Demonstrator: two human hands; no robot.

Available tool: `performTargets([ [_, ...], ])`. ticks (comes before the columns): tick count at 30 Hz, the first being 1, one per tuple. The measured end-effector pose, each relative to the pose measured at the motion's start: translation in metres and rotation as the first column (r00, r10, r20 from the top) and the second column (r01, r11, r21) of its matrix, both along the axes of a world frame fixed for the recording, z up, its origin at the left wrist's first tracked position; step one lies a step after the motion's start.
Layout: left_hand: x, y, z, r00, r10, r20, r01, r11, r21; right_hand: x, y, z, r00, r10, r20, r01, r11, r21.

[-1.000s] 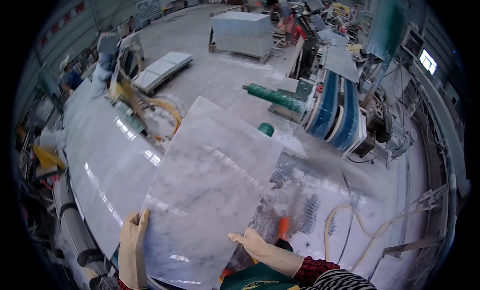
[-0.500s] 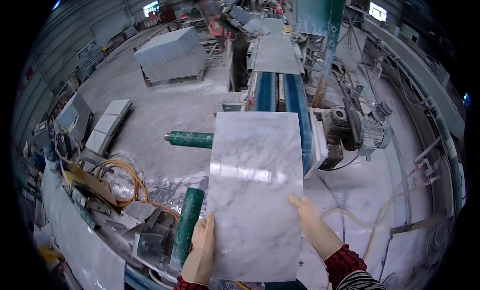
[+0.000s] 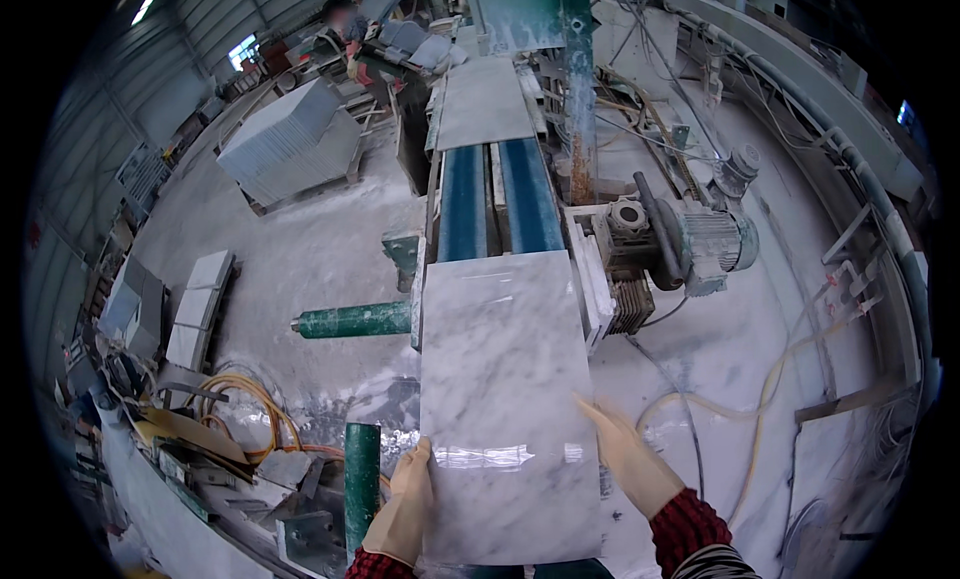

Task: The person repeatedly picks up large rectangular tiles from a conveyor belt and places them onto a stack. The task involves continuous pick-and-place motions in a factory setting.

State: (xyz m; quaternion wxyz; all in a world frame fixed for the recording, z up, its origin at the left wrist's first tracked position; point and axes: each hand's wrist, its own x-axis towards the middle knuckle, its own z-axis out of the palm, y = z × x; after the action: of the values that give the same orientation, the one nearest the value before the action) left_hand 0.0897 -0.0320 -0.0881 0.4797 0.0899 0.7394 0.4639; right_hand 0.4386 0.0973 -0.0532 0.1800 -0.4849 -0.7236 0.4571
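Note:
A polished white marble slab [image 3: 505,379] with grey veining lies in front of me, its far end over the near end of the blue conveyor belts [image 3: 530,194]. My left hand [image 3: 402,504], in a cream rubber glove, grips the slab's left edge near its close end, thumb on top. At the right edge, my right hand [image 3: 635,459] in a matching glove holds on, its fingertips slightly blurred and partly hidden by the slab. Farther along the conveyor lies another pale slab [image 3: 485,104].
Green rollers [image 3: 355,321] stick out left of the conveyor. A motor [image 3: 710,241] sits to its right. Yellow hoses [image 3: 265,404] and scrap pieces lie at left. Stacked slabs [image 3: 290,144] stand on a pallet at back left; a person [image 3: 350,39] is beyond.
My view has shifted right. The slab's far end now lies lower over the belts, with more belt showing beyond it. Both hands remain at its edges.

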Motion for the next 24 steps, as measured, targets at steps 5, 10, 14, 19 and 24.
performTargets([
  [5,0.012,0.020,0.010,1.000,0.026,-0.009,-0.026,1.000,-0.014,0.032,-0.146,-0.054,0.778,-0.618,-0.111,0.084,0.278,-0.957],
  [10,-0.010,0.015,-0.011,0.995,-0.038,0.087,0.049,0.990,-0.134,0.057,-0.234,-0.192,0.907,-0.113,0.406,-0.062,0.917,0.394],
  [14,-0.016,-0.007,0.032,0.965,-0.107,0.238,0.146,0.977,-0.153,0.040,-0.208,-0.153,0.910,-0.378,0.170,0.410,0.882,-0.234],
  [19,-0.017,-0.121,0.031,0.675,-0.534,-0.509,0.658,0.747,0.088,0.017,-0.184,-0.082,0.836,-0.537,0.112,0.508,0.679,-0.531],
  [24,0.015,-0.120,-0.020,0.758,0.225,0.613,-0.194,0.974,-0.117,0.024,-0.170,-0.094,0.763,-0.622,0.176,0.621,0.631,-0.464],
])
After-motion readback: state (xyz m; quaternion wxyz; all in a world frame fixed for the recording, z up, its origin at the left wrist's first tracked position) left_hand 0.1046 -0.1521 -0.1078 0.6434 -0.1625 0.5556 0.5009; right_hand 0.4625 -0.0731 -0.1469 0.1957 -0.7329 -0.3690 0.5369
